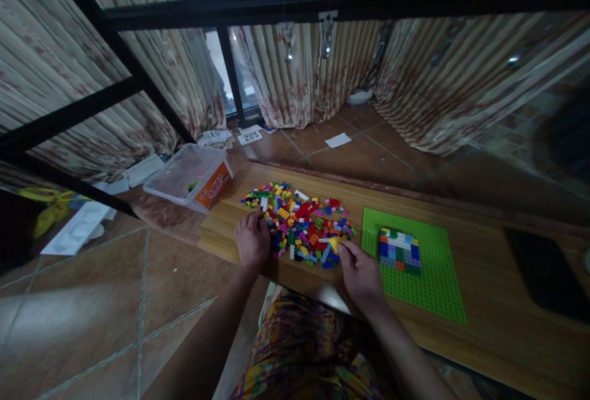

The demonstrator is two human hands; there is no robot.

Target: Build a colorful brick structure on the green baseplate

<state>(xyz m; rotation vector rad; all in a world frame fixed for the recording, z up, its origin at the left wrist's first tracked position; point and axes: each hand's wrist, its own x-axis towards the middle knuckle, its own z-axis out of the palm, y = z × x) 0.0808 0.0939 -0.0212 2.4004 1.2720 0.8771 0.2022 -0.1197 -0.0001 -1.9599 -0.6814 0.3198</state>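
A loose pile of small colourful building bricks [299, 215] is spread on the wooden table. My left hand [252, 239] rests at the pile's left edge, fingers curled down; whatever is under the fingertips is hidden. At the pile's right side, my right hand [362, 271] pinches a yellow brick [334, 244] between thumb and fingers. Just right of that hand lies a green baseplate [437, 277]. A flat, roughly square block of multicoloured bricks [399, 251] sits on it, with blue, white, grey, orange and yellow pieces.
A clear plastic box [184, 169] with an orange label stands at the table's left end, a few green pieces inside. On the right of the wooden table [479, 234] lies a dark, flat rectangular object [548, 274]. Dark metal bars [295, 10] and curtains [295, 86] are beyond.
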